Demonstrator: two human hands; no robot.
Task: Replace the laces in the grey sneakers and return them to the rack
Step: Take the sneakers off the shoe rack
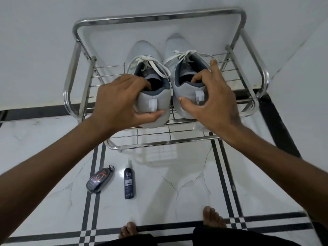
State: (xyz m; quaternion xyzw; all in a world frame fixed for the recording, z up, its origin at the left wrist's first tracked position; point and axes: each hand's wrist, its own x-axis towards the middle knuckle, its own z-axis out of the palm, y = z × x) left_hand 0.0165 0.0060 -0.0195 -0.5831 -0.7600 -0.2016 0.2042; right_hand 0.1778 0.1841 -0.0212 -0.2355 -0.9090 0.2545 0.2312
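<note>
grey sneakers [170,96] — white laces tied (heels toward camera) | side by side on rack [179,122]
</note>
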